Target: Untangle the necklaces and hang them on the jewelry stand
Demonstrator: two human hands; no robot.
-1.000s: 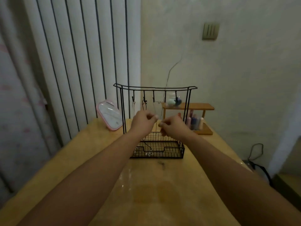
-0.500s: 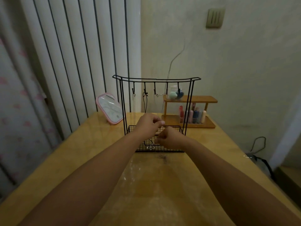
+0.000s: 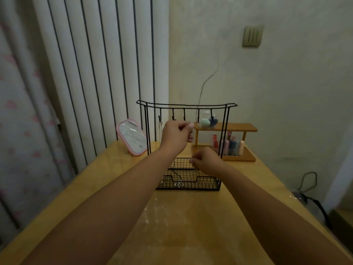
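Observation:
A black wire jewelry stand (image 3: 186, 105) with a row of hooks and a mesh basket base stands mid-table. My left hand (image 3: 175, 135) is raised just below the hooks and pinches the top of a thin silver chain (image 3: 191, 150). That chain runs down to my right hand (image 3: 207, 161), which pinches its lower part above the basket. A thin chain hangs from the leftmost hook (image 3: 159, 129). A dark cord necklace with a silver flower pendant (image 3: 179, 183) hangs down into the basket front.
A pink-framed mirror (image 3: 131, 137) leans behind the stand on the left. At the right rear, a wooden shelf (image 3: 246, 129) carries a jar of sponges and several cosmetic tubes. Striped curtain to the left, wall behind, cables on the floor at right.
My left hand rose toward the hooks while my right hand dropped lower, stretching the chain between them. The camera view tilted down a little.

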